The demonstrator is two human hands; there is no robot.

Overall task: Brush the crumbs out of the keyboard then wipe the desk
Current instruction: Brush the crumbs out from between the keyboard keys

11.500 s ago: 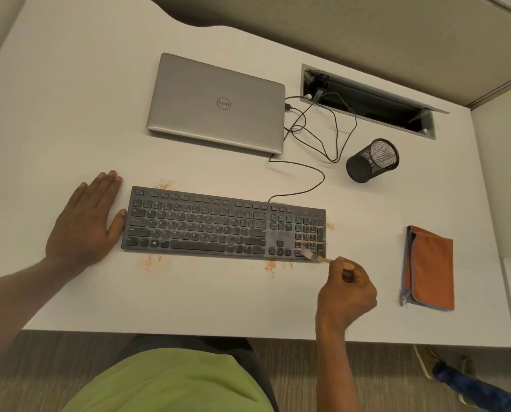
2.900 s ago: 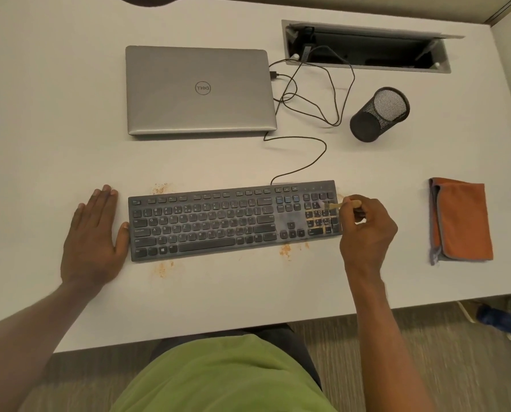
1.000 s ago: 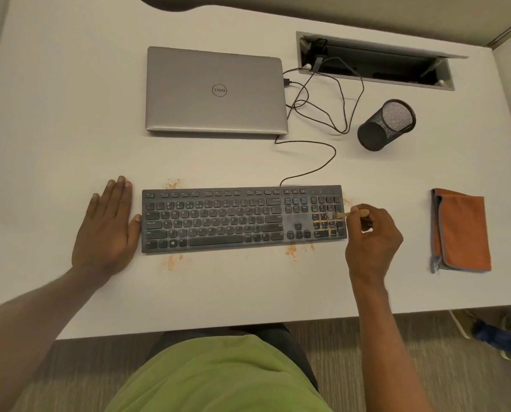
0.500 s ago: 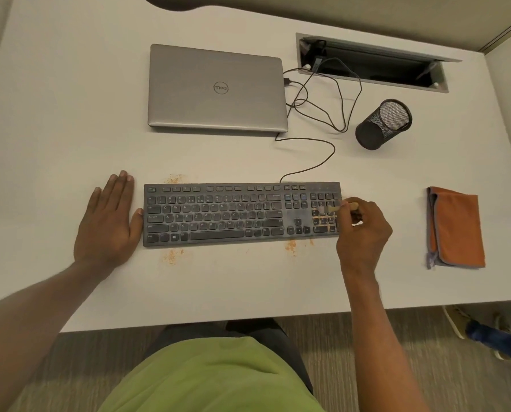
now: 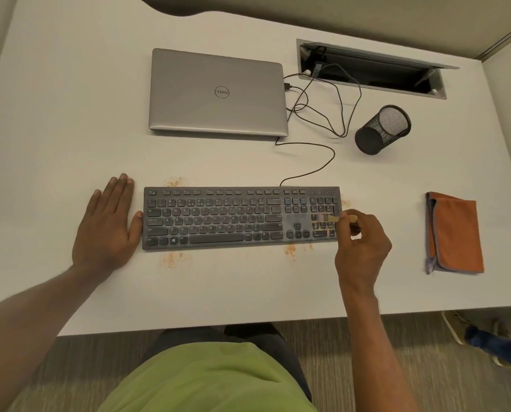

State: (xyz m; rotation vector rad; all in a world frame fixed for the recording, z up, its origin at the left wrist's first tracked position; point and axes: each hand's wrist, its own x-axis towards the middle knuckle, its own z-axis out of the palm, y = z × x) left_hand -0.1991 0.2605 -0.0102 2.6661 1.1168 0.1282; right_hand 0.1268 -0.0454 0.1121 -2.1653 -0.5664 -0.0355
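While the left hand (image 5: 108, 224) lies flat against the probably light keyboard (image 5: 218, 220), the right hand (image 5: 362, 246) pinches the small brush (image 5: 348, 217) by its stiff-looking handle.

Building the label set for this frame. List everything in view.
desk: one, white, under everything
laptop: one, silver, closed, far centre
keyboard: one, dark grey, near centre
brush: one, tan handle, over numpad
crumbs: several patches, orange, around keyboard
cables: several, black, right of laptop
cable hatch: one, grey, far right
pen cup: one, black mesh, on its side
cloth: one, orange, folded, right
shoe: one clear, tan, floor right
shirt: green, bottom
left hand: flat on desk, thumb beside keyboard's left end
right hand: grips brush
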